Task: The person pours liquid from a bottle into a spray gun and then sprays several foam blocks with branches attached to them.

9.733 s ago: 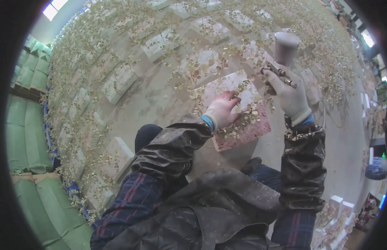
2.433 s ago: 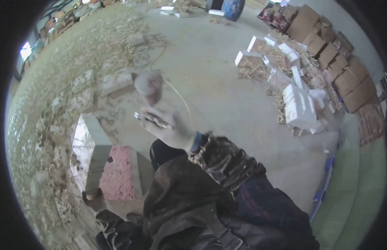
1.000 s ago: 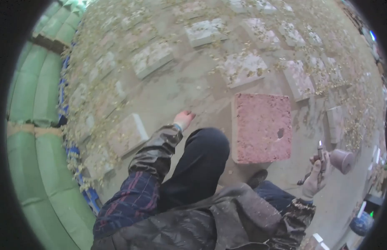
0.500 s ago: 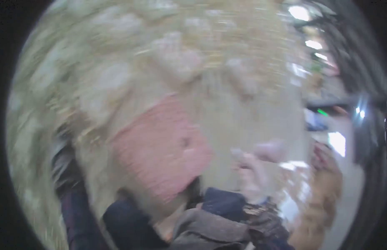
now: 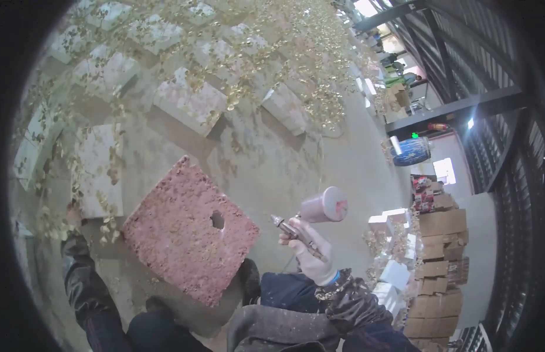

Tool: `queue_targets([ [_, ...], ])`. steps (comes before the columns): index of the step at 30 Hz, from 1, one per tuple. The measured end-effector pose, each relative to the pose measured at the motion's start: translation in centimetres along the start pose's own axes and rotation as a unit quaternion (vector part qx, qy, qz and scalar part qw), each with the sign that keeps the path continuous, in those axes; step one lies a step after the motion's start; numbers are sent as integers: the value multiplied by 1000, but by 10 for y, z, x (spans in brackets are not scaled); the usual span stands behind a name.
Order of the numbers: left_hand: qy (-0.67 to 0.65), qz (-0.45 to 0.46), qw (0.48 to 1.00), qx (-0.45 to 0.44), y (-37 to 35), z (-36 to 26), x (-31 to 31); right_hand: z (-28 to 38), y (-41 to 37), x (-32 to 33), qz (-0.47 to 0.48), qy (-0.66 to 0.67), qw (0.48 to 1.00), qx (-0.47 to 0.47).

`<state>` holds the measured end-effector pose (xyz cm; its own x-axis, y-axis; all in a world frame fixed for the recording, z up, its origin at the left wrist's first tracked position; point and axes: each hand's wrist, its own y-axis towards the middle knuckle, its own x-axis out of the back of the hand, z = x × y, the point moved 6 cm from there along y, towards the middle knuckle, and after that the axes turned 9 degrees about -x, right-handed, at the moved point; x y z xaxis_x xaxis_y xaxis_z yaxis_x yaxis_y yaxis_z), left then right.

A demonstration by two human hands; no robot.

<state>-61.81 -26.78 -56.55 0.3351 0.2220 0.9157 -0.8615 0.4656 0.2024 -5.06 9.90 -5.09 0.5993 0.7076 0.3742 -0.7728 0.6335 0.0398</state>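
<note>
My right hand [image 5: 315,257], in a whitish glove with blue at the wrist, is closed around a spray gun [image 5: 296,233]. Its metal nozzle points up and left, and a pinkish paint cup [image 5: 323,205] is fixed on it. At the far left, my left hand [image 5: 75,215] is mostly hidden among gold leaves; it appears closed on a gold-leaved branch [image 5: 108,226]. Between my hands lies a rough pink square slab [image 5: 190,234] with a dark hole, its surface crusted and flaky.
Several pale blocks [image 5: 187,101] stand in rows, with gold-leaved branches [image 5: 249,50] over them. On the right are stacked cardboard boxes [image 5: 439,270], white foam blocks [image 5: 394,274] and a blue barrel [image 5: 412,151]. My knees and feet are close below the slab.
The view was smeared by motion and is now sharp. In the picture, my left hand sits lower and further left; the spray gun has shifted left and slightly down.
</note>
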Motion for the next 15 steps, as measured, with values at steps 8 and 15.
queue_targets([
  [8,-290,202,888,294,-58,99,54,-4,-32,31,-98,44,994,20],
  [15,-723,120,642,223,-86,81,257,9,-56,48,-100,61,990,79],
])
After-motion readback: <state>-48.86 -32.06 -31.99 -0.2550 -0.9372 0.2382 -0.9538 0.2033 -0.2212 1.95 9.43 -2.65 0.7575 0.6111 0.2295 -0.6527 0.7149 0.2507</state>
